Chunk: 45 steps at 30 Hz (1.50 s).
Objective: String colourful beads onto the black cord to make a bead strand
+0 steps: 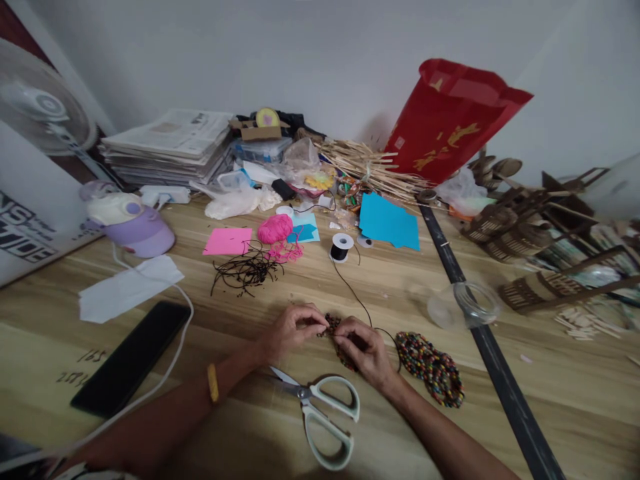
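My left hand [295, 330] is closed in a pinch, thumb against fingertips, at one end of a small beaded strand [345, 360]. My right hand [367, 350] pinches the same strand a short way to the right and covers part of it. A thin black cord [353, 291] runs from a white spool [343, 248] down behind my right hand. Right of that hand lies a coiled heap of multicoloured bead strings [433, 367]. White-handled scissors [320, 407] rest just below my hands, blades pointing left.
Loose black cord pieces [245, 269] and pink yarn [275, 229] lie beyond my left hand. A phone [133, 357] and white cable [175, 353] are at left. A clear round container [463, 305] and woven baskets [540, 290] stand to the right.
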Available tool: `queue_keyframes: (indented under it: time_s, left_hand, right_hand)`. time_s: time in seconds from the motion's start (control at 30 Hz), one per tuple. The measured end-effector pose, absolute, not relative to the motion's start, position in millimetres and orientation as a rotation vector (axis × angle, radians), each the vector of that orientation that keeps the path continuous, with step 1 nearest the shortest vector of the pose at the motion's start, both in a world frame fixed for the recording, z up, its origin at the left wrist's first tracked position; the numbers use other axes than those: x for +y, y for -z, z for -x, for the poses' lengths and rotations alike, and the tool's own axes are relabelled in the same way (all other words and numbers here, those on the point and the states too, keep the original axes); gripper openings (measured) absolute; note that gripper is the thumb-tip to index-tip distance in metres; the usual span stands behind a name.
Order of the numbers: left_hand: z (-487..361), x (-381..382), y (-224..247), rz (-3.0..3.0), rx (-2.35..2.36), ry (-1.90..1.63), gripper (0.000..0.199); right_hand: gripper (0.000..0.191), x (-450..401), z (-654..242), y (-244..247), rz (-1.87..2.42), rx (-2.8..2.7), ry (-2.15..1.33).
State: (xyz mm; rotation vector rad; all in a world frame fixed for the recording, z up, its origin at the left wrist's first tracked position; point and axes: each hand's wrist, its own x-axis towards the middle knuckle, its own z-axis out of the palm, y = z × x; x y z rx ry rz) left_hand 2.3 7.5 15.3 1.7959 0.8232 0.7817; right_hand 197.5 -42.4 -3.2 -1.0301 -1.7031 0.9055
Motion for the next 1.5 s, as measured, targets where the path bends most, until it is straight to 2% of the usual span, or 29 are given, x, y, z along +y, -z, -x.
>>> queue_keyframes:
  time_s: [0.37,1.03,1.23,1.5]
  left_hand:
    - [4.2,13.1,-8.9,-2.338,0.859,-0.613,0.009]
    - [7.3,12.2,-4.6,-2.562,0.814,-0.498,0.012]
    - [5.5,13.2,-2.9,-2.390,0.800,-0.607,0.012]
    - [0.9,11.2,-8.8,-1.752,0.902,-0.659,0.009]
  right_hand:
    - [0.015,-43.3,-197.9,6.2,1.137,-1.607,-0.926]
    - [0.013,-45.0,-195.2,2.5,0.992,-1.928,-0.681]
    - [0.011,-45.2,-195.2,4.2,1.010,-1.888,-0.717]
    - [0.012,-45.1,-195.8,0.8,1.032,-1.824,-0.703]
